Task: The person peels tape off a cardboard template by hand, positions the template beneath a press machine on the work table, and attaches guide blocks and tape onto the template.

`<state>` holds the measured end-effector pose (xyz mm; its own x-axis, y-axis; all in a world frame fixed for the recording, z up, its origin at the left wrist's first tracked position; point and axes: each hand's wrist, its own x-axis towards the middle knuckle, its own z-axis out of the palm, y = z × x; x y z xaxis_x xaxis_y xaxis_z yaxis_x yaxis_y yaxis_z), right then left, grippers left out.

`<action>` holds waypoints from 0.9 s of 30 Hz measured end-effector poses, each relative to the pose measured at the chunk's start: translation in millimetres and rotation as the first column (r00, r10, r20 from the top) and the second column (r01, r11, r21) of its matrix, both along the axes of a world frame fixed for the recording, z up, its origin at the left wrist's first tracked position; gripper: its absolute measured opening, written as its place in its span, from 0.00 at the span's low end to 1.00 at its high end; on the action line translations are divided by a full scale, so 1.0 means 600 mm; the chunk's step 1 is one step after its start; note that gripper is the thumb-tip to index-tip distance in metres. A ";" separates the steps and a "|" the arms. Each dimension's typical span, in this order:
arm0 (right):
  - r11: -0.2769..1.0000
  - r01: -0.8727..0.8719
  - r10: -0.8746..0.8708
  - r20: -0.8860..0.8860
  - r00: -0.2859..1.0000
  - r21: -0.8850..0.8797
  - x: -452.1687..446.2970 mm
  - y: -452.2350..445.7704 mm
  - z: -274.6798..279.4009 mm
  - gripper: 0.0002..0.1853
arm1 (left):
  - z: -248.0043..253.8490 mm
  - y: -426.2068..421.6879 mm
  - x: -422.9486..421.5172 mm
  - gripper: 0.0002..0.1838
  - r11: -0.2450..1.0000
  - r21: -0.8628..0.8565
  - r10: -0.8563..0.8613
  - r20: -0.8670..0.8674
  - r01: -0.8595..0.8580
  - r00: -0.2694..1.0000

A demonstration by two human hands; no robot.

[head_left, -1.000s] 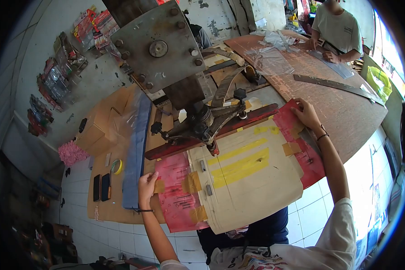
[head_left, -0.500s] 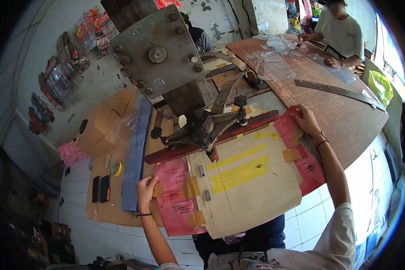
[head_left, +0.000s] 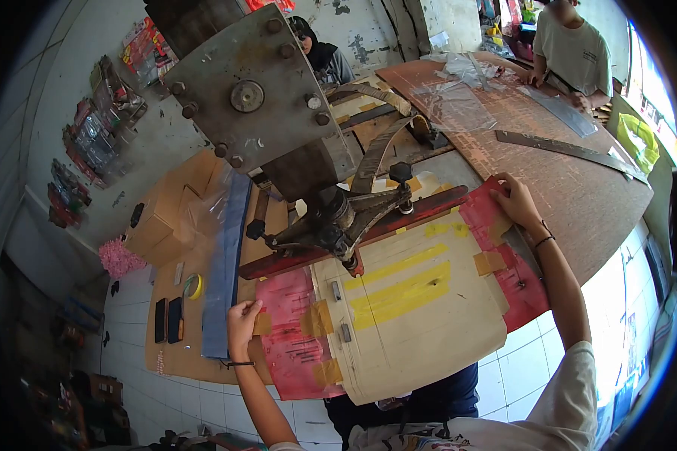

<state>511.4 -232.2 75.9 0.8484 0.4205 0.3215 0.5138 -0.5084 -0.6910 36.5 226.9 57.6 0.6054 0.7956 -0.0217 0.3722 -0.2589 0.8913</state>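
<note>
Cream rectangular sheet, red end panels, brown tape patches bridging the seams — yellow strips across its face, two small grey blocks near left seam. Lies skewed — far edge along long dark-red bar.

Machine, cut off above, partly hides panel

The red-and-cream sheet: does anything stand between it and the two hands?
Nothing visible: the left hand holds the sheet at its left edge, the right hand at its far right corner. The red bar crosses the far side, clear of both.
</note>
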 end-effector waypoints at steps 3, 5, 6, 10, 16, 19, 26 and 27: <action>1.000 0.002 -0.002 -0.004 1.000 0.002 -0.004 0.001 0.004 0.21 | -0.010 0.006 -0.001 0.14 1.000 0.001 -0.021 0.052 0.021 0.998; 1.000 0.006 -0.006 0.001 1.000 0.000 -0.004 0.000 0.002 0.21 | -0.010 0.004 -0.001 0.14 1.000 0.003 -0.010 0.034 0.010 0.999; 1.000 0.010 -0.010 0.009 1.000 0.000 -0.003 0.000 0.001 0.21 | -0.007 0.003 0.000 0.14 1.000 0.007 -0.005 0.026 0.005 1.000; 0.999 0.031 -0.030 0.047 0.998 -0.031 -0.010 0.003 0.006 0.22 | 0.003 -0.002 0.000 0.14 1.000 0.003 0.007 -0.014 -0.007 1.000; 0.999 0.021 -0.020 0.041 0.999 -0.031 -0.006 0.002 0.003 0.22 | 0.002 -0.002 0.000 0.14 1.000 -0.004 0.015 -0.013 -0.015 1.000; 1.000 0.018 -0.017 0.078 0.997 -0.014 -0.001 0.002 -0.003 0.22 | 0.007 -0.004 0.002 0.14 1.000 0.000 0.021 -0.037 -0.021 0.999; 0.999 0.021 -0.018 0.070 0.997 -0.032 -0.009 0.005 0.004 0.19 | 0.000 0.000 0.000 0.13 1.000 -0.012 0.006 0.008 -0.006 1.000; 0.999 0.019 -0.016 0.091 0.996 -0.027 -0.008 0.005 0.001 0.19 | -0.003 0.003 0.000 0.13 1.000 -0.017 0.000 0.016 0.001 1.000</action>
<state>506.8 -229.4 76.8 0.8235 0.4157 0.3862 0.5648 -0.5359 -0.6275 36.7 228.7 55.7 0.6061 0.7950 -0.0254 0.3577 -0.2440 0.9014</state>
